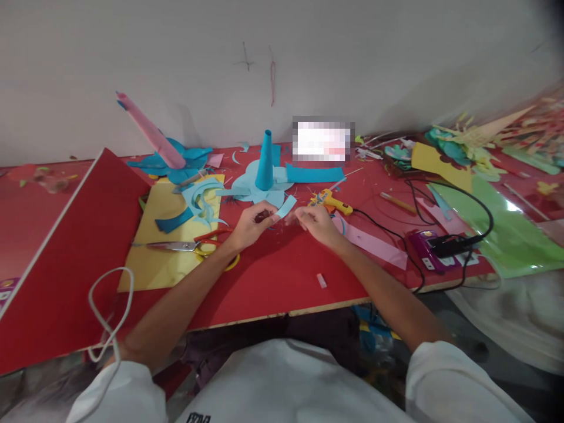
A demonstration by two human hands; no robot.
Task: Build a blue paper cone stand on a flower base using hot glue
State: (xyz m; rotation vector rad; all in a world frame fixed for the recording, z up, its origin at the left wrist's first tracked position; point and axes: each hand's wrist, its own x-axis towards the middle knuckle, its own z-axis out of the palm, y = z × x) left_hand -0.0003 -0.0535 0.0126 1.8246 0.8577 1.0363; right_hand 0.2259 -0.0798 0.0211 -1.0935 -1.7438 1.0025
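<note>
My left hand (255,224) pinches a short light-blue paper strip (287,206) that points up and to the right. Just right of the strip's end is my right hand (318,223), its thumb and fingertips pressed together; what lies between them, if anything, is too small to make out. Behind both hands a blue paper cone (265,164) stands upright on a light-blue petal-shaped paper base (247,176). A yellow glue gun (335,202) lies beyond my right hand. Scissors (176,246) with red and yellow handles lie partly under my left forearm.
A red board (74,252) rises at the left, beside yellow paper (163,273) with blue scraps. Farther back stands a pink paper tube (152,130) on blue petals. A purple power box (434,249) with black cables sits right, near pink strips (379,244) and a green sheet (506,235).
</note>
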